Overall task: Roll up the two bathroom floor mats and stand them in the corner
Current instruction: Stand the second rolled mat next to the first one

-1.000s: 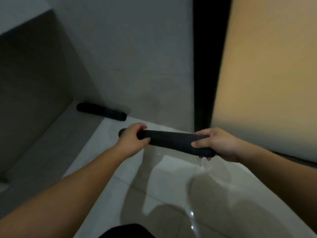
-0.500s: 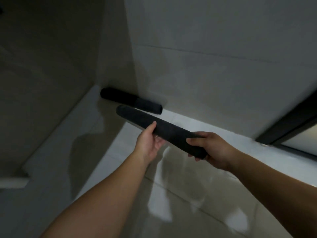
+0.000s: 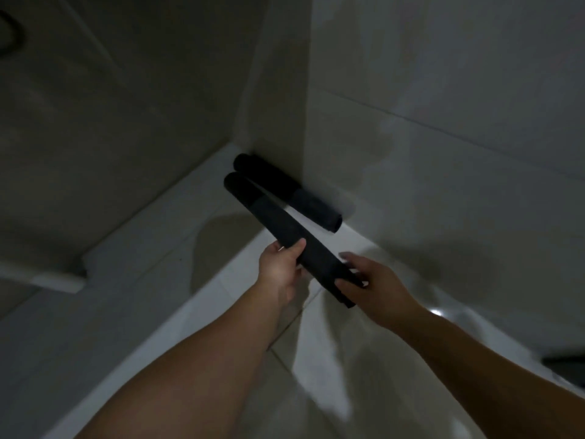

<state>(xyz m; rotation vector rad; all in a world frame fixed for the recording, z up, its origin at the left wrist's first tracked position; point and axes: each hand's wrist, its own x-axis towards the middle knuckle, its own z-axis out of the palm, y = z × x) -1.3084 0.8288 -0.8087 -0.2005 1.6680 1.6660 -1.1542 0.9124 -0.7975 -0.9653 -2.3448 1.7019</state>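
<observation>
Two dark rolled mats are in view. One rolled mat (image 3: pixel 300 202) lies on the floor along the base of the wall, its far end in the corner. I hold the second rolled mat (image 3: pixel 266 213) in the air, slanted, its far end close to the first mat's corner end. My left hand (image 3: pixel 280 269) grips it near the middle from below. My right hand (image 3: pixel 368 286) holds its near end, fingers partly spread around it.
Pale tiled walls (image 3: pixel 443 90) meet at the corner behind the mats. A raised white ledge (image 3: pixel 152 245) runs along the left of the glossy floor (image 3: pixel 332 375). A dark object (image 3: pixel 566 362) shows at the right edge.
I have swung the held mat toward the corner; its far end now sits beside the lying mat's end. My left hand slid to the mat's middle. The view turned left.
</observation>
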